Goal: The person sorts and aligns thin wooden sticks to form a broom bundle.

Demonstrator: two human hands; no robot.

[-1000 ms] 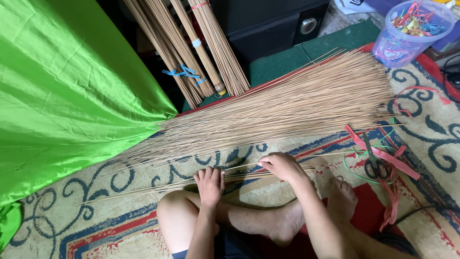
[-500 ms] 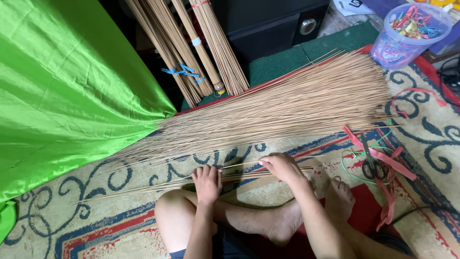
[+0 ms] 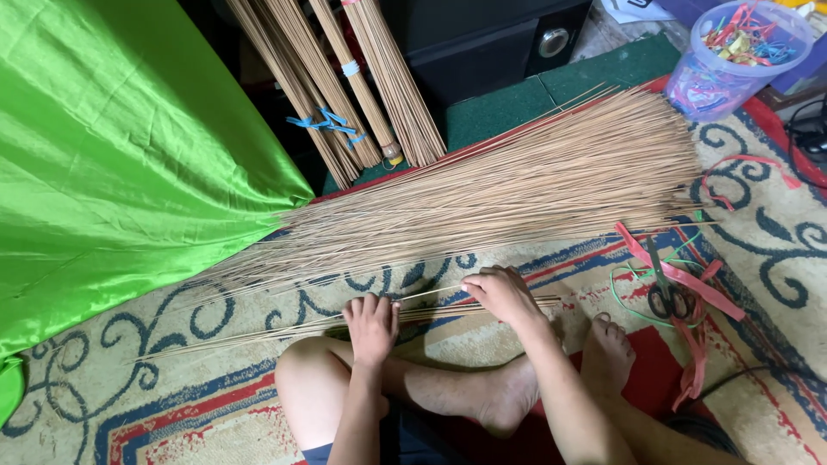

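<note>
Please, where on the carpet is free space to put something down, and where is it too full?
Bare carpet lies at lower left, bordered by the green cloth, the small stick bundle under the left hand, and the knee. Another patch lies right of the big stick pile. Crowded: around the scissors and ribbons beside the right hand.

I count two hands of mine, my left hand [image 3: 372, 325] and my right hand [image 3: 502, 293], both laid on one thin bunch of sticks [image 3: 284, 328]. Beyond it lies one large loose pile of sticks [image 3: 517, 189], far too many to number. Tied stick bundles [image 3: 345, 86] lean at the top; I make out about four. One pair of scissors [image 3: 668, 297], one clear plastic tub [image 3: 732, 56] of coloured bands, one green cloth [image 3: 121, 155], one patterned rug [image 3: 112, 396].
</note>
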